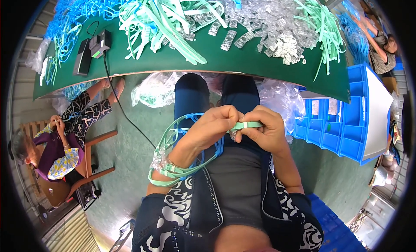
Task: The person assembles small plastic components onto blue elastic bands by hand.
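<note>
Above my lap, my left hand [213, 125] and my right hand [272, 131] meet, both closed on a mint-green strap [255, 124]. A small white loop [245, 125] sits around the strap, by the right thumb and fingers. Something clear, perhaps a buckle, shows partly under the fingers of my left hand; the rest of it is hidden. Around my left forearm hang several finished-looking loops of green strap [164, 183] with clear plastic buckles [159, 160] and some blue cord [220, 146].
On the green table [143, 65] ahead lie piled green straps [173, 26], blue straps [86, 11], clear buckles [277, 18] and white loops [287, 49]. A black box with a cable [82, 57] lies at left. Blue bins [333, 130] stand right. Co-workers sit left [56, 152] and far right [383, 52].
</note>
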Action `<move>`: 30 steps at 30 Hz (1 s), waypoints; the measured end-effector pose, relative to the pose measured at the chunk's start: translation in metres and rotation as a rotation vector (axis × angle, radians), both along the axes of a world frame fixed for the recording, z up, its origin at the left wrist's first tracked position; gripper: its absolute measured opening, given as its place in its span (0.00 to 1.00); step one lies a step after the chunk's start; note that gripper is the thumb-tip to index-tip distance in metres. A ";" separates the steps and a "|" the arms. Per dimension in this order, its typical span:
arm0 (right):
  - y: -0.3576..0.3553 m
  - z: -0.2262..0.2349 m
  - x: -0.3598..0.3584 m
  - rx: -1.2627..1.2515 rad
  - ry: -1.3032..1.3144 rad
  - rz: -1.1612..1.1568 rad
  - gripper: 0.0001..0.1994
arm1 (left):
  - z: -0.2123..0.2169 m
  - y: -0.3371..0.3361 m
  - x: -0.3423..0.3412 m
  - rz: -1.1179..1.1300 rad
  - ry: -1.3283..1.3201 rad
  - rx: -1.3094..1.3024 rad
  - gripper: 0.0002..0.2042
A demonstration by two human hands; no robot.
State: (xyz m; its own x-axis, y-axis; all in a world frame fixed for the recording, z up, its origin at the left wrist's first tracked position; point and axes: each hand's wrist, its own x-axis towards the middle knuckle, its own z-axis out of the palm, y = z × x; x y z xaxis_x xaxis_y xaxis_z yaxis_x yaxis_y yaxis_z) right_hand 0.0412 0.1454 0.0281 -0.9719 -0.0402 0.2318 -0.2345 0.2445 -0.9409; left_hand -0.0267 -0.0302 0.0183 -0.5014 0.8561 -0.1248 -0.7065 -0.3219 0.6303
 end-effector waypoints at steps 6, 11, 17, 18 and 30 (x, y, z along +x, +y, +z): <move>-0.003 0.008 -0.004 0.047 0.000 -0.035 0.10 | -0.003 -0.002 0.002 -0.019 0.063 -0.129 0.08; -0.009 0.006 0.000 -0.024 0.000 -0.083 0.10 | 0.004 0.001 0.006 0.170 0.100 -0.179 0.11; -0.007 -0.004 0.001 -0.010 0.009 -0.144 0.05 | 0.001 0.002 0.009 0.341 0.525 -0.306 0.07; -0.007 -0.007 0.001 0.009 0.046 -0.153 0.04 | 0.002 0.003 0.009 0.339 0.525 -0.306 0.07; -0.008 -0.013 0.007 -0.530 -0.068 -0.077 0.03 | 0.006 0.004 0.011 0.384 0.782 -0.369 0.10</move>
State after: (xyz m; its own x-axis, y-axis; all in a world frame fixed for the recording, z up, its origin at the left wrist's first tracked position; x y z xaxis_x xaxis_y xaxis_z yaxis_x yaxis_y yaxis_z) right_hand 0.0478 0.1371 0.0155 -0.9810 0.1370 0.1375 -0.1689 -0.2540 -0.9523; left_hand -0.0157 -0.0264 0.0243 -0.7970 0.5884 0.1364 0.0727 -0.1308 0.9887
